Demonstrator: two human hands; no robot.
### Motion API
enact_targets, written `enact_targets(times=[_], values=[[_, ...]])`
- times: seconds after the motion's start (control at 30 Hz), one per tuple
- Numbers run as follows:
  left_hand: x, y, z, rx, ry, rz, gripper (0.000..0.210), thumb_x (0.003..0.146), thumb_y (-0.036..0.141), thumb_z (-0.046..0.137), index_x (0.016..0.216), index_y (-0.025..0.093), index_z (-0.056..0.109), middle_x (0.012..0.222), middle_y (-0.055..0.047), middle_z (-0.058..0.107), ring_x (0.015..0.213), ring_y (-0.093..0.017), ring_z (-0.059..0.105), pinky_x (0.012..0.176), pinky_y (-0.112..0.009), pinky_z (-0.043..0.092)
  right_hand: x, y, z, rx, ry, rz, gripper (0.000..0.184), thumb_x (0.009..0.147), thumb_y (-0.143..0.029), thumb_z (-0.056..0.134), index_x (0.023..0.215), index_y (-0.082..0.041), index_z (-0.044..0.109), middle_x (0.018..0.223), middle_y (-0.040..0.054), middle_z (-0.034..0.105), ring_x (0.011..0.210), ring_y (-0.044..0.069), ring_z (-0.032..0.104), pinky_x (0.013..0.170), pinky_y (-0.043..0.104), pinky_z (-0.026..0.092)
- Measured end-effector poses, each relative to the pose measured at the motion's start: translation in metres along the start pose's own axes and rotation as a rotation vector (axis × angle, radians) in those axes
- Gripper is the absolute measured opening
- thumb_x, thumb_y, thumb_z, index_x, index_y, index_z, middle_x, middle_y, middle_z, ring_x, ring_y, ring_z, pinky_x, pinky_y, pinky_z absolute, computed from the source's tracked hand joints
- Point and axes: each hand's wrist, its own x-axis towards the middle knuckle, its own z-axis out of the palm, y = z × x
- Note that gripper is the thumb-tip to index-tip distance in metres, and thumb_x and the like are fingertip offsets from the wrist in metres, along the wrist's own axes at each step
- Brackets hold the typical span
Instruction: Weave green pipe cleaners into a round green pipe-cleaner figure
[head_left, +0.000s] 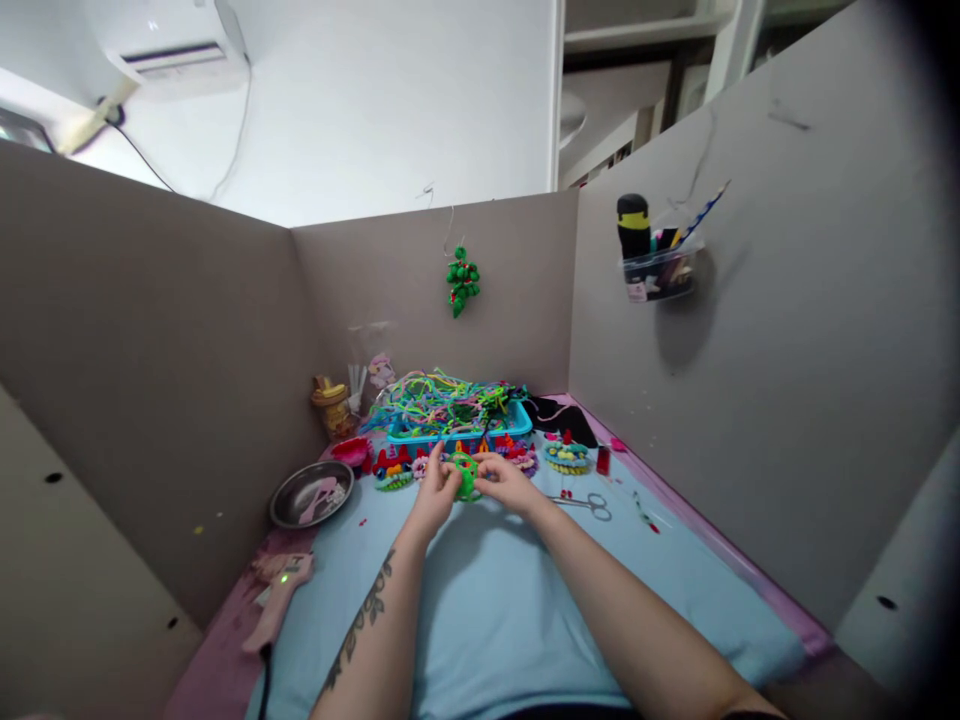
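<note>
A small green craft piece, rounded and with open gaps (466, 477), is held up between my two hands over the blue cloth (510, 610). My left hand (435, 487) pinches its left side with thumb and fingers. On its right edge, my right hand (504, 482) grips with the fingertips. Behind the hands stands a turquoise basket (521, 420) heaped with colourful pipe cleaners (442, 400). Several finished-looking fuzzy pieces lie in a row before it, among them a yellow and blue one (568, 456). Scissors (589, 505) rest just right of my right hand.
At left are a metal bowl (283, 503) with a pink tool and small white bits, and a pink glue gun (279, 602) with a lit green light. Grey panels (435, 330) enclose the table. A green ornament (462, 282) and a pen holder (660, 275) hang on them.
</note>
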Motion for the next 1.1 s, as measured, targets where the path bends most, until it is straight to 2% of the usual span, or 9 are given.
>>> enact_targets(times=[0.1,0.2,0.3,0.53,0.7,0.8,0.93,1.03,1.1], values=[[0.003,0.001,0.000,-0.039,0.055,-0.007,0.074,0.077,0.042,0.057,0.137,0.019,0.021,0.080,0.000,0.057,0.058,-0.008,0.049,0.055,-0.021,0.039,0.001,0.000,0.001,0.053,0.042,-0.009,0.024,0.065,-0.039,0.067,0.063,-0.017,0.055,0.111,0.0096,0.052,0.107,0.024,0.049,0.089,0.035,0.038],[0.008,0.002,-0.005,-0.029,0.217,0.018,0.072,0.071,0.045,0.062,0.131,0.017,0.033,0.088,-0.005,0.060,0.063,-0.011,0.055,0.058,-0.024,0.043,0.004,0.003,-0.001,0.122,0.128,-0.019,0.027,0.067,-0.041,0.064,0.061,-0.017,0.053,0.103,0.0086,0.056,0.101,0.023,0.052,0.091,0.036,0.036],[0.012,-0.001,-0.010,0.024,0.343,0.034,0.062,0.065,0.043,0.068,0.116,0.015,0.047,0.074,-0.002,0.059,0.064,-0.013,0.058,0.061,-0.026,0.045,0.006,0.007,-0.003,0.192,0.177,-0.011,0.032,0.068,-0.045,0.063,0.059,-0.017,0.050,0.093,0.0068,0.059,0.090,0.021,0.054,0.086,0.036,0.038],[0.005,-0.006,0.002,-0.091,0.171,-0.124,0.082,0.059,0.033,0.075,0.128,0.013,0.036,0.063,0.001,0.061,0.062,-0.013,0.059,0.063,-0.025,0.043,0.003,0.003,0.000,0.063,0.172,-0.078,0.024,0.067,-0.040,0.064,0.065,-0.018,0.055,0.098,0.0067,0.056,0.100,0.022,0.051,0.091,0.035,0.035],[0.003,-0.003,0.004,-0.050,0.177,-0.100,0.080,0.057,0.032,0.076,0.126,0.015,0.039,0.053,0.007,0.051,0.051,-0.010,0.052,0.055,-0.021,0.039,0.001,-0.002,0.000,0.026,0.176,-0.064,0.022,0.071,-0.041,0.060,0.071,-0.019,0.058,0.101,0.0073,0.056,0.107,0.022,0.050,0.095,0.036,0.033],[0.004,-0.004,0.003,-0.031,0.139,-0.128,0.082,0.057,0.032,0.076,0.127,0.015,0.038,0.051,0.009,0.047,0.047,-0.007,0.047,0.051,-0.019,0.037,0.000,-0.004,0.000,0.043,0.146,-0.023,0.025,0.068,-0.041,0.064,0.070,-0.018,0.058,0.110,0.0087,0.054,0.108,0.023,0.050,0.093,0.036,0.036],[0.003,-0.003,0.003,-0.040,0.206,-0.163,0.083,0.060,0.031,0.075,0.130,0.016,0.034,0.052,0.009,0.046,0.049,-0.008,0.049,0.054,-0.021,0.041,0.000,-0.007,-0.002,0.211,0.136,-0.023,0.024,0.067,-0.040,0.065,0.068,-0.017,0.058,0.114,0.0082,0.054,0.110,0.024,0.049,0.093,0.035,0.037],[0.003,0.002,0.001,-0.079,0.266,-0.232,0.079,0.061,0.027,0.074,0.129,0.017,0.035,0.060,0.005,0.052,0.054,-0.010,0.054,0.057,-0.023,0.045,0.001,-0.006,-0.007,0.362,0.140,-0.035,0.026,0.072,-0.041,0.060,0.085,-0.019,0.060,0.114,0.0077,0.055,0.105,0.023,0.052,0.086,0.036,0.043],[0.002,0.005,-0.001,-0.120,0.263,-0.294,0.075,0.061,0.025,0.075,0.127,0.017,0.039,0.070,0.000,0.058,0.059,-0.011,0.057,0.058,-0.024,0.046,0.002,-0.006,-0.011,0.358,0.182,-0.042,0.034,0.073,-0.039,0.059,0.102,-0.021,0.057,0.110,0.0070,0.056,0.098,0.021,0.055,0.080,0.035,0.046]])
